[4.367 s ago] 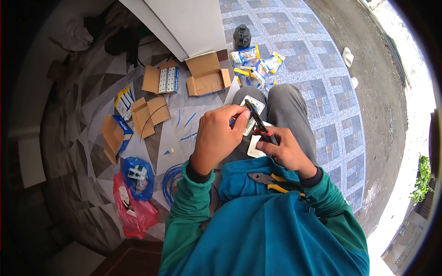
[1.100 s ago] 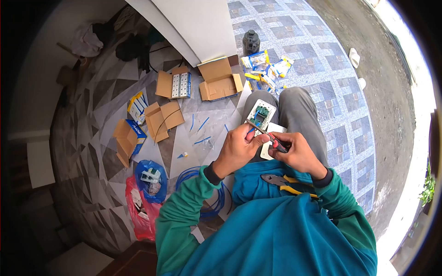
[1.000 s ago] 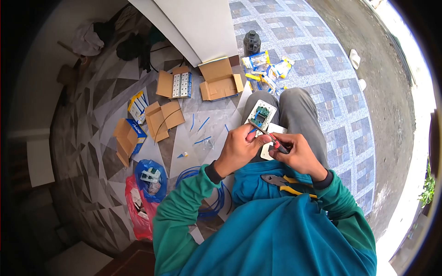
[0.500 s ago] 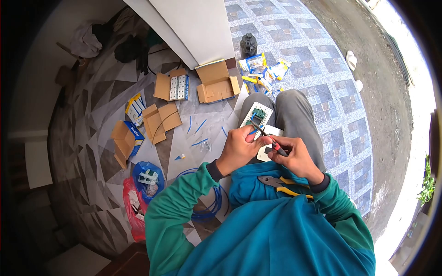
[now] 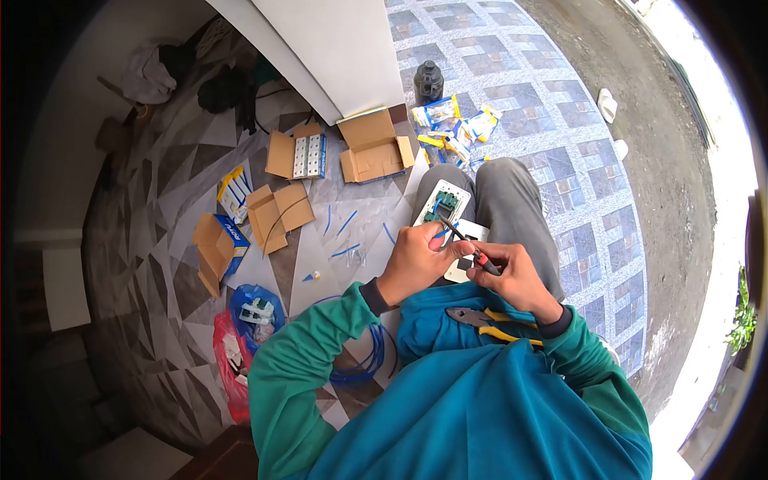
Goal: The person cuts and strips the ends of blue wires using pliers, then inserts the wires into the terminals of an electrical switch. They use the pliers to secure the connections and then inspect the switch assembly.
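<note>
My left hand [image 5: 416, 262] is closed, pinching a short blue wire [image 5: 446, 232] between thumb and fingers. My right hand [image 5: 512, 276] grips what looks like a screwdriver [image 5: 486, 262] by its red and black handle. Its dark, thin shaft slants up past my left fingertips toward a white socket plate [image 5: 453, 194]. Green modules sit in that plate, which rests on my knee, and a blue wire loops over them. A second white plate [image 5: 474, 230] lies partly hidden under my hands. Yellow-handled pliers [image 5: 480, 318] rest on the teal cloth at my lap.
Open cardboard boxes [image 5: 373, 157] and a box of white modules [image 5: 310, 154] stand on the floor. Blue wire pieces [image 5: 346, 250] and a blue wire coil [image 5: 368, 356] lie left. Blue [image 5: 268, 300] and red bags [image 5: 228, 384], yellow-blue packets [image 5: 460, 132] and a dark bottle [image 5: 429, 82] surround me.
Both hands keep their grips and barely move. The blue wire at the socket plate has shifted to the left side of its green modules. The whole view has moved slightly.
</note>
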A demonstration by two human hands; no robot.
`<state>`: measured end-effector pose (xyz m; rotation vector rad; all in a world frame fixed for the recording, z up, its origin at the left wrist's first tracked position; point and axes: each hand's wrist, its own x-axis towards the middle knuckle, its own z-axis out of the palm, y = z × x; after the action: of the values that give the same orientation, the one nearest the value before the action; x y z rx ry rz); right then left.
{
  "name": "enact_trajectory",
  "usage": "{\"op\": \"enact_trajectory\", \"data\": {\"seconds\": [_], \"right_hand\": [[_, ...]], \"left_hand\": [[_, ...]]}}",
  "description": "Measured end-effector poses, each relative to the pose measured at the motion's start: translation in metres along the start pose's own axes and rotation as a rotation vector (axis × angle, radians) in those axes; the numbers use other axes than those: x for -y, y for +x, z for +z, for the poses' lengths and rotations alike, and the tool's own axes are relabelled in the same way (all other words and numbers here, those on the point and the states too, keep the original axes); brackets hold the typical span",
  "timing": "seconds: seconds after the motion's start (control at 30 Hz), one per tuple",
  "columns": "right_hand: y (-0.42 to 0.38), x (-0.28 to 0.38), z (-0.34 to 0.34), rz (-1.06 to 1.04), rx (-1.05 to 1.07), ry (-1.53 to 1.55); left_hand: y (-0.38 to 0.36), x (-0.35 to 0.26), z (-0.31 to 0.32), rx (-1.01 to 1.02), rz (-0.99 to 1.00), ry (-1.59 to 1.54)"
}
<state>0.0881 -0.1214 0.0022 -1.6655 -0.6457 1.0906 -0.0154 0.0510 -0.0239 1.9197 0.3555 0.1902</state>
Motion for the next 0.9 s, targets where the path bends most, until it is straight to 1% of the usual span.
{"op": "enact_trajectory", "data": {"seconds": [0.1,0.27,0.37,0.43,0.57,0.67,0.73,0.9], "right_hand": [[0.0,-0.002,0.0,-0.013,-0.024,0.024],[-0.001,-0.002,0.0,0.037,-0.001,0.018],[-0.001,-0.003,0.002,-0.001,-0.001,0.065],[-0.002,-0.001,0.002,0.014,-0.005,0.049],[-0.004,0.005,0.0,0.075,0.002,0.003],[-0.004,0.004,0.002,0.039,-0.014,0.004],[-0.003,0.0,0.002,0.039,-0.015,0.005],[-0.004,0.002,0.002,0.067,-0.021,0.004]], "left_hand": [[0.001,0.003,0.001,0.0,0.008,0.015],[0.002,0.002,0.0,0.014,0.002,0.007],[0.002,0.004,0.001,0.002,0.027,-0.037],[0.003,0.005,0.002,-0.019,0.067,-0.027],[0.004,0.0,0.0,-0.015,0.063,0.003],[0.004,-0.003,0.0,-0.031,0.067,-0.067],[0.005,0.004,0.0,-0.009,0.05,0.026],[0.007,0.009,0.0,0.008,0.038,0.058]]}}
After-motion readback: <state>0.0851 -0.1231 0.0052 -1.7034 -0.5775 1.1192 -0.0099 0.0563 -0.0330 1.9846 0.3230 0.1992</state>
